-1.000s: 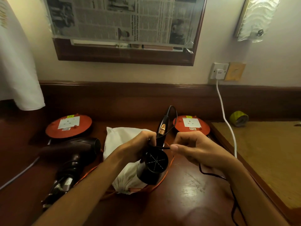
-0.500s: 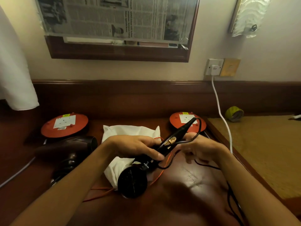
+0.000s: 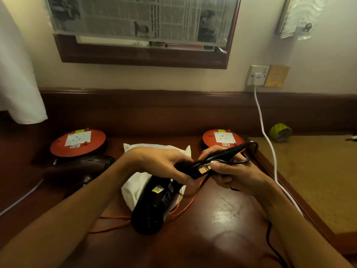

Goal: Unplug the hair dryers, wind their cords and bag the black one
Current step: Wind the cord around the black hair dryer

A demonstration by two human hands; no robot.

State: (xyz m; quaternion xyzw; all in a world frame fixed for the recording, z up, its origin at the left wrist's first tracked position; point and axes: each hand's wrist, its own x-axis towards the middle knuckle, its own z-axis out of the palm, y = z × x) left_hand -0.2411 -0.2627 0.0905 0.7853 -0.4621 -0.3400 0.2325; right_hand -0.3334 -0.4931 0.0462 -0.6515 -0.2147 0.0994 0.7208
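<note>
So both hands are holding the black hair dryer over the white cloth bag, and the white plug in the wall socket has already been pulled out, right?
Not quite. The head view shows the white plug in the wall socket, its white cord hanging down. The rest holds: the left hand and right hand grip the black hair dryer over the white cloth bag.

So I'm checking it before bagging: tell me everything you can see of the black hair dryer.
The black hair dryer looks like glossy plastic, with a label on its barrel and a gold switch on its slim handle. It tilts, barrel toward the camera above the white bag. The left hand and right hand grip the handle; its black cord loops off the end.
</note>
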